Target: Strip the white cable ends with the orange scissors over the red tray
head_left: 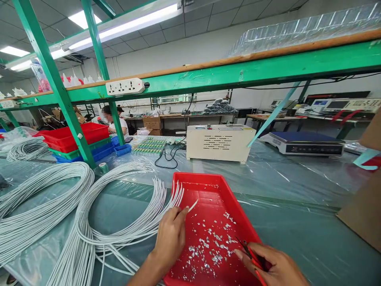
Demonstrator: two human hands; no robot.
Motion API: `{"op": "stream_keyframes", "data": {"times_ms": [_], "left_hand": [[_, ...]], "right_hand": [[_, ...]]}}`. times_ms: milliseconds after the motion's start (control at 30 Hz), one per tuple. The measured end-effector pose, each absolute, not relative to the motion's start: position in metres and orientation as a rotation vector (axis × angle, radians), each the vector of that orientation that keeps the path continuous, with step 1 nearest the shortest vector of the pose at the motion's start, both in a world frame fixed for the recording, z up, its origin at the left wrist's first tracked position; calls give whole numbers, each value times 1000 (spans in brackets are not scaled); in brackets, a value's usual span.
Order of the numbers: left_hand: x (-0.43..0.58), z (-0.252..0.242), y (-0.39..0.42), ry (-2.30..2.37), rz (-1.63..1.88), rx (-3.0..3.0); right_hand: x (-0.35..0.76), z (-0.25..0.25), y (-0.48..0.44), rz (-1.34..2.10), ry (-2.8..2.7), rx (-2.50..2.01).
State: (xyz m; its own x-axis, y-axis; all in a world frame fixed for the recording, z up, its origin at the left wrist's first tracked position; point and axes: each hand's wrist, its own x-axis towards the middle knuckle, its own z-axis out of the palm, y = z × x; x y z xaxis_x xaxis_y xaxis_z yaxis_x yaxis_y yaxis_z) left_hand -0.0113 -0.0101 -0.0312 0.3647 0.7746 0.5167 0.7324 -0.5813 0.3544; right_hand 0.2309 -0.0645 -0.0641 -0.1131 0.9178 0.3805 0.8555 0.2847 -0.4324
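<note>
My left hand pinches the end of one white cable over the left edge of a red tray. Its tip points into the tray. My right hand is closed round a small red-handled cutter at the tray's near right corner. Many small white insulation scraps lie scattered in the tray. A large bundle of looped white cables lies on the plastic-covered table to the left, with its cut ends fanned out at the tray's rim.
A beige machine box stands behind the tray, a scale to its right. Stacked red, green and blue bins sit at the back left beside a green shelf post. Cardboard is at the right. A person sits far back.
</note>
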Motion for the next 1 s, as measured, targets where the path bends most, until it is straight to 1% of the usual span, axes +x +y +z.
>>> {"op": "stream_keyframes", "data": {"times_ms": [100, 167, 300, 333, 400, 500, 733, 867, 933, 1000], "left_hand": [[-7, -22, -18, 1217, 1087, 2224], [-6, -18, -22, 1139, 1110, 2121], [-2, -15, -28, 1061, 1140, 1978], [-1, -15, -30, 1044, 1138, 1950], [2, -17, -33, 1000, 1110, 1911], [6, -20, -37, 951, 1058, 1872], [6, -23, -35, 960, 976, 1715], [7, -21, -36, 972, 933, 1533], [7, -21, -37, 1000, 987, 1439], [7, -21, -37, 1012, 1028, 1362]], "right_hand": [[219, -54, -59, 131, -1878, -1562], [205, -45, -53, 199, -1796, -1536], [175, -32, -44, 668, -1521, -1338], [170, -31, -44, 742, -1459, -1292], [164, -29, -46, 845, -1382, -1239], [166, -28, -53, 913, -1368, -1214], [170, -24, -61, 949, -1446, -1235], [170, -27, -60, 910, -1445, -1293], [173, -29, -60, 797, -1486, -1372], [176, -31, -60, 556, -1621, -1479]]}}
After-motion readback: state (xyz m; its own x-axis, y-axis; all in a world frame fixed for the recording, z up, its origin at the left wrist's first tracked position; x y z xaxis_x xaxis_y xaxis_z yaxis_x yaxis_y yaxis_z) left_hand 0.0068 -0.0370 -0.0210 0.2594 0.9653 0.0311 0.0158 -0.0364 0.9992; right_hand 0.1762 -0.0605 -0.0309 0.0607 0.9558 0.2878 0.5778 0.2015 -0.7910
